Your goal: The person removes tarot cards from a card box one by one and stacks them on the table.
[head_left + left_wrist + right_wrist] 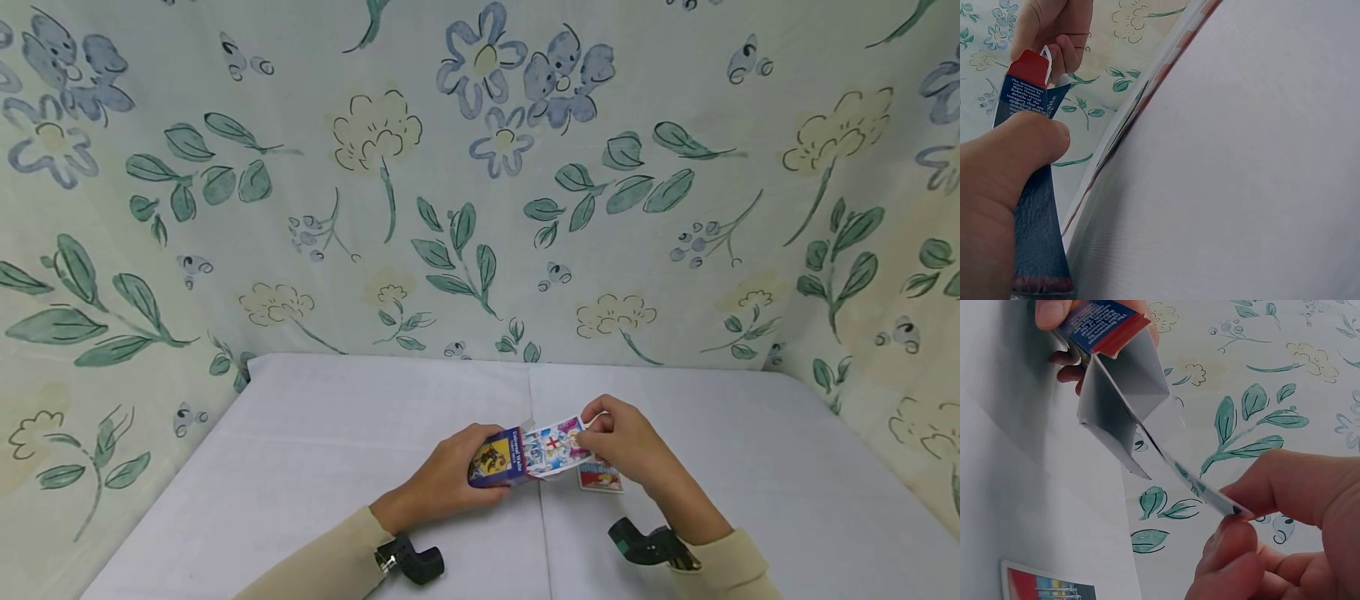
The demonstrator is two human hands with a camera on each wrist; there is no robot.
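My left hand point(448, 475) grips a blue tarot card box point(495, 462) with a yellow picture on its front. The box is tilted, its open end facing right. Thumb and fingers of my right hand point(630, 442) pinch the outer edge of a colorful card point(553, 446), which sticks out of that end. In the right wrist view the card point(1200, 483) looks thin and edge-on, running from the box's white inside. The box's red-edged flap point(1030, 67) stands folded out in the left wrist view. Below my right hand, a red picture card point(602, 477) lies on the table.
A white cloth covers the table point(337, 433), with a crease running front to back near its middle. Floral fabric point(480, 192) hangs behind and along both sides. Black wrist cameras point(420, 562) are strapped at both sleeves.
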